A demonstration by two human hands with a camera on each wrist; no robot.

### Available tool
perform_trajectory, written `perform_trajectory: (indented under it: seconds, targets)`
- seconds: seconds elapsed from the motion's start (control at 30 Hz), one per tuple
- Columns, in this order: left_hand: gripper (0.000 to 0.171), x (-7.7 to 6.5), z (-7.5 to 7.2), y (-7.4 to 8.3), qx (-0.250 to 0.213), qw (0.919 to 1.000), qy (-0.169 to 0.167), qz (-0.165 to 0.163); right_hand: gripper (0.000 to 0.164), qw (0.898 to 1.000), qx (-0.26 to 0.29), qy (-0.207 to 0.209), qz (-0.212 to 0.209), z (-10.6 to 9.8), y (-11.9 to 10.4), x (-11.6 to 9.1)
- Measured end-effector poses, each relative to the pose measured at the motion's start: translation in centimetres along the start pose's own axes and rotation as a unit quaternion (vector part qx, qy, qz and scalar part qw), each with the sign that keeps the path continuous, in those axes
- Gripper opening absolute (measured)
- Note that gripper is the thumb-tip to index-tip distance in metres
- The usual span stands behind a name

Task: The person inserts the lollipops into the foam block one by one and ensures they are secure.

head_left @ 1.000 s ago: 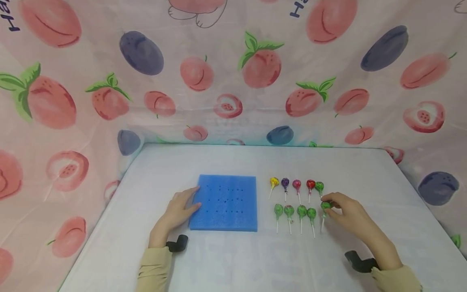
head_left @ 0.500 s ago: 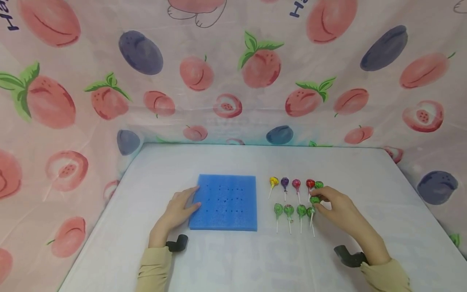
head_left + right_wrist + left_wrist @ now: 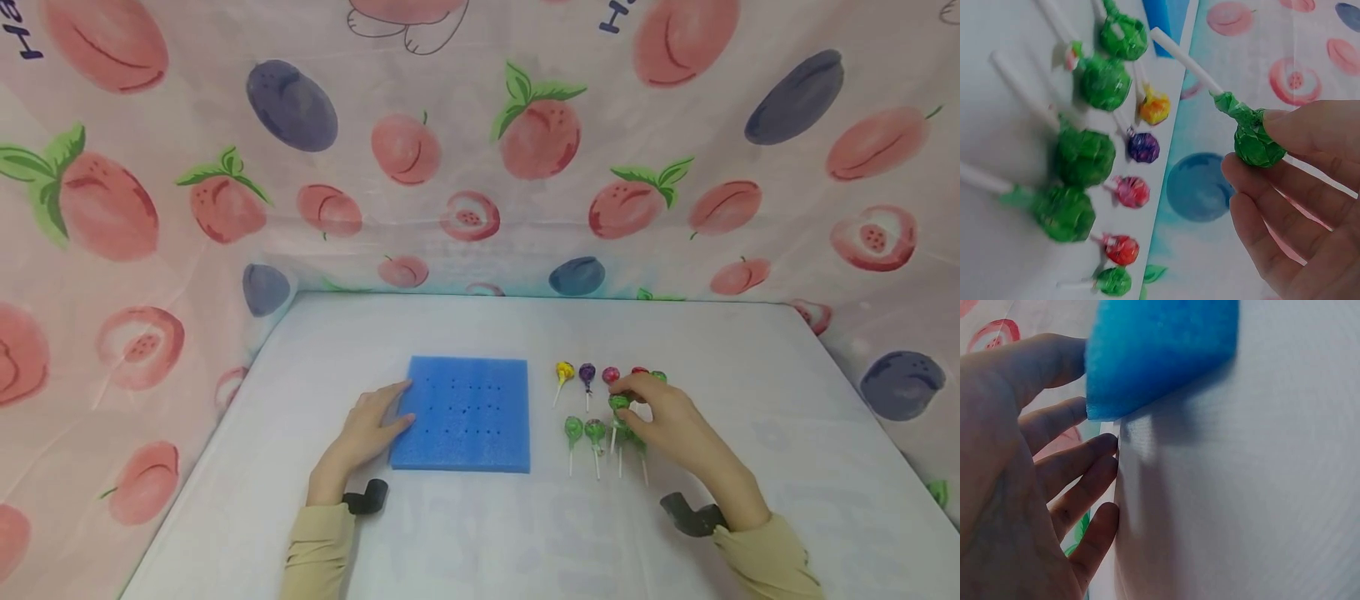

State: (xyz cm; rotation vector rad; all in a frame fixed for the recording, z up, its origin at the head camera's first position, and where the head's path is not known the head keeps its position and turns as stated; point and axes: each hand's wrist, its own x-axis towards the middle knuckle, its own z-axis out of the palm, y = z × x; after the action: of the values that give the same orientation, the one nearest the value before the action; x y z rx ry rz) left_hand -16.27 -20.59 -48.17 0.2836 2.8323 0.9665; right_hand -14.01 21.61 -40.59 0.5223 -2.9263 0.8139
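Note:
My right hand [image 3: 663, 417] pinches a green-wrapped lollipop [image 3: 1259, 142] by its head between thumb and fingertips, the white stick pointing away from the palm. In the head view it hangs over the lollipop rows and partly covers them. A square blue foam block [image 3: 468, 454] with rows of small holes lies on the table's middle. At its left edge rests my left hand [image 3: 365, 433], thumb and forefinger touching the side, fingers loosely spread. In the left wrist view the foam's corner [image 3: 1160, 356] shows beside the fingertips.
The back row has yellow [image 3: 565, 372], purple [image 3: 587, 372], pink [image 3: 611, 375], red [image 3: 1122, 250] and green [image 3: 1114, 281] lollipops. Several green lollipops [image 3: 573, 429] form the front row. A fruit-patterned cloth [image 3: 465, 125] rises behind the white table [image 3: 465, 533].
My right hand has lifted the green lollipop from the right end of the front row and carried it leftward over the others. The left hand and the foam block have stayed in place.

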Motion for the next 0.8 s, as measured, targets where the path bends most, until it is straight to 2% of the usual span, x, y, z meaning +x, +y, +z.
perform_trajectory:
  seconds: [0.23,0.6,0.8]
  targets:
    - [0.059,0.0,0.0,-0.1,0.002,1.0000,0.000,-0.002,0.024,1.000,0.004,0.004,-0.028,0.9,-1.0,1.1]
    - [0.060,0.1,0.0,-0.2,-0.005,1.0000,0.002,-0.007,0.026,0.999,0.029,-0.017,-0.017,2.2,-2.7,2.7]
    - [0.059,0.1,0.1,-0.2,-0.010,0.9999,0.000,-0.006,0.025,0.998,0.038,-0.008,-0.040,2.8,-3.3,3.3]
